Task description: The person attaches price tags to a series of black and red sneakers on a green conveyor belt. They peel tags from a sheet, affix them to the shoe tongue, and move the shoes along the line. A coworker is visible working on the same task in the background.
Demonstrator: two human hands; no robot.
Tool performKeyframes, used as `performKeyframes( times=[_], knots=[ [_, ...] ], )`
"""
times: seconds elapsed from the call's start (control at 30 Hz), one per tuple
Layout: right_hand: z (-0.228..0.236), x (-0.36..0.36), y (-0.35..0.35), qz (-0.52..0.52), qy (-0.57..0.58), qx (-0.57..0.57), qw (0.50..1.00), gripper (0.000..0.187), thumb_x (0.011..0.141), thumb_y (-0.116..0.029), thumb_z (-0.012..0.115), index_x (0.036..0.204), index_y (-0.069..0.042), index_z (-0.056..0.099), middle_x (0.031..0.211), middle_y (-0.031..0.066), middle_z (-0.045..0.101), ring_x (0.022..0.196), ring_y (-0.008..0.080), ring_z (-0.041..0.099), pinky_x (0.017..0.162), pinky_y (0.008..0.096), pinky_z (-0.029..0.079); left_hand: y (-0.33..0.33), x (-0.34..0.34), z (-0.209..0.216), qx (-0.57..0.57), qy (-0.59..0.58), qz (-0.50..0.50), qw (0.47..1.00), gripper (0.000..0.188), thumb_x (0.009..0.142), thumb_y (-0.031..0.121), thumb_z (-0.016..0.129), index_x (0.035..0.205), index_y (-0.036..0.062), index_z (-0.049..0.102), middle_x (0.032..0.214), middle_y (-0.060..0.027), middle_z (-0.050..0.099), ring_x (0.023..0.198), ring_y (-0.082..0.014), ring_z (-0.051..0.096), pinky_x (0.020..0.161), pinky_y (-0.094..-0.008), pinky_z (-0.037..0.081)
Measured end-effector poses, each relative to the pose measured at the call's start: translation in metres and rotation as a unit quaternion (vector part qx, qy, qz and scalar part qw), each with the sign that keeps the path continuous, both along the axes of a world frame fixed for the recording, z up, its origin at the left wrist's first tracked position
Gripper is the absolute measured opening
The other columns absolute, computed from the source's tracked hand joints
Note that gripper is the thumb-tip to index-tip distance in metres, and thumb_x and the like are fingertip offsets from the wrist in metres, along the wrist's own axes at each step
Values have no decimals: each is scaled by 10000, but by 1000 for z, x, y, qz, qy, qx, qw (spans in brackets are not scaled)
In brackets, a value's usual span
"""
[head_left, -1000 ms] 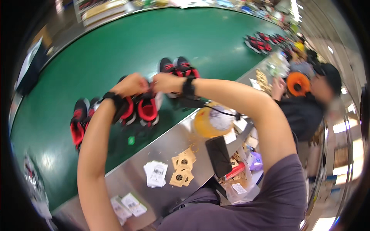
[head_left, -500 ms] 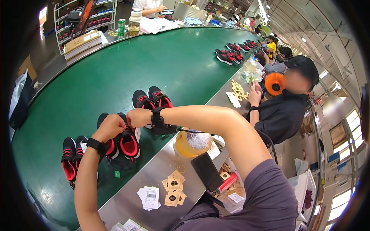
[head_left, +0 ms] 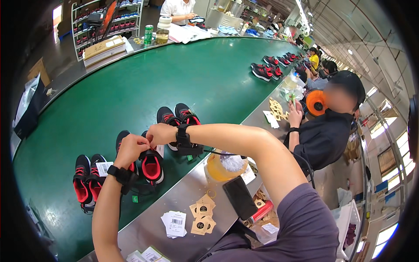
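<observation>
Both hands meet over the middle pair of black-and-red shoes (head_left: 150,166) on the green belt (head_left: 131,83), the left hand (head_left: 131,150) and right hand (head_left: 160,134) each pinching with closed fingertips at the shoe's top, beside a white tag (head_left: 160,150).

Scene bright, evenly lit. Sources: ceiling strip lights (head_left: 305,17) at upper right; daylight through windows (head_left: 384,131) at right edge, overexposed. Soft sheen on green conveyor belt (head_left: 131,83); dull glare on steel worktop (head_left: 174,201) along near edge. Shadows short, soft. Fisheye bends straight edges strongly; black vignette fills corners. Centre sharp; rim detail smeared.
</observation>
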State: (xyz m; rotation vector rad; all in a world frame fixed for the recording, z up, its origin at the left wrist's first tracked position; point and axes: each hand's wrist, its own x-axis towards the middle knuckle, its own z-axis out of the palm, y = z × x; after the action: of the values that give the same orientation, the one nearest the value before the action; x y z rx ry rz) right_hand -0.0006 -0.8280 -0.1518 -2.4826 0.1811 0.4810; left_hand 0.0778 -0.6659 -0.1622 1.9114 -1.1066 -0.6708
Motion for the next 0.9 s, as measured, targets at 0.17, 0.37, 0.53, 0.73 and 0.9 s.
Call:
performKeyframes(
  times=[0.17, 0.37, 0.53, 0.73, 0.9],
  knots=[
    [-19, 6, 19, -3, -154, -118, 981, 207, 740, -121, 631, 905, 4, 631, 853, 164, 671, 804, 310, 654, 693, 406, 512, 7, 4, -22, -41, -189, 3, 981, 46, 724, 26, 576, 709, -7, 606, 694, -178, 634, 686, -367, 611, 618, -444, 477],
    [-9, 19, 3, -21, -138, 41, 989, 171, 762, -47, 608, 891, 65, 597, 841, 227, 647, 832, 332, 652, 700, 410, 536, 17, -20, -17, -113, -286, 69, 949, 52, 722, 1, 538, 755, 0, 578, 738, -183, 601, 716, -370, 579, 637, -449, 456],
    [22, 18, 11, -187, -21, 423, 886, 173, 801, 17, 641, 960, 74, 603, 874, 144, 657, 822, 200, 670, 734, 282, 561, 41, 12, -13, -118, 434, 71, 890, 177, 844, 23, 582, 987, -76, 616, 837, -85, 637, 699, -138, 605, 611, -262, 504],
    [19, 17, 12, -173, -20, 430, 886, 234, 829, -10, 630, 1043, 58, 567, 1010, 154, 638, 844, 178, 662, 774, 268, 547, 48, -2, -11, -176, 472, 145, 852, 208, 882, 47, 591, 1028, -101, 586, 848, -99, 636, 728, -147, 623, 700, -257, 543],
    [15, 20, 22, -143, -12, 391, 909, 236, 798, -31, 678, 1011, 22, 591, 946, 131, 670, 830, 164, 657, 745, 256, 537, 49, -5, -21, -180, 439, 172, 864, 199, 885, 53, 588, 1034, -79, 594, 855, -91, 640, 728, -141, 628, 685, -250, 546]
  ],
)
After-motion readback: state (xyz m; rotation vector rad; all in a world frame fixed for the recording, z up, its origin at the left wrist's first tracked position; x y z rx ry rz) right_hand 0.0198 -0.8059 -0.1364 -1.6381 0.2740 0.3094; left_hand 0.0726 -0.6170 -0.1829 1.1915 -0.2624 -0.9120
